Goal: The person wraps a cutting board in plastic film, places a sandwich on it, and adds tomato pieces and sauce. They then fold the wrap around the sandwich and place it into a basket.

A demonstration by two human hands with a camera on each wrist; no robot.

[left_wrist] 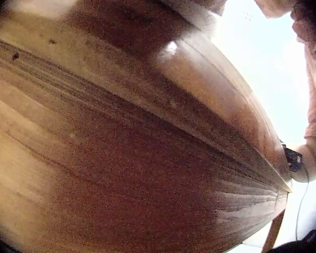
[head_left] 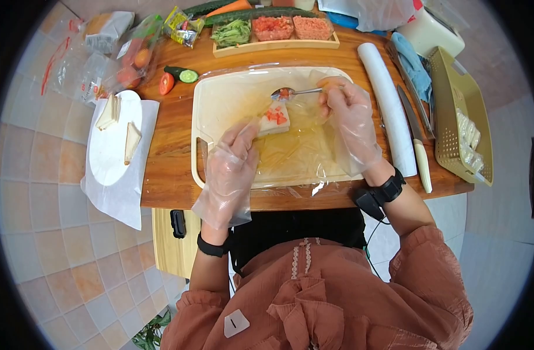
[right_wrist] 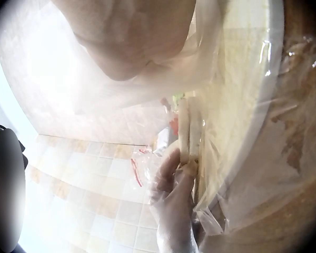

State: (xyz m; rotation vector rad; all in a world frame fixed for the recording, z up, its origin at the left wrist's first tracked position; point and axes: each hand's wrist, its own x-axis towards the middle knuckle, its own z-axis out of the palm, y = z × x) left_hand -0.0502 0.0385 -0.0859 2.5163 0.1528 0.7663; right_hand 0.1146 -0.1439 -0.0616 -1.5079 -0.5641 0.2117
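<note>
The right hand (head_left: pixel 350 114) grips a spoon (head_left: pixel 305 91), its bowl near the far edge of the bread (head_left: pixel 273 126) that the left hand (head_left: pixel 233 160) pinches at one side. Diced red pieces (head_left: pixel 275 115) (more sit in the spoon) top the bread, over a film-covered cream board (head_left: pixel 194 119). Beyond stands a tray (head_left: pixel 278 46) of chopped food.

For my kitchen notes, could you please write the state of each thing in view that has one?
Bread slices: stacked, topped with red pieces
Spoon: carrying red pieces
Left hand: gloved, gripping the bread's edge
Right hand: gloved, holding the spoon
Cutting board: overlaid with clear film
Cucumber piece: cut
Tomato piece: cut
Knife: lying flat, unheld
Tray: loaded
Basket: open-topped, contents visible
</note>
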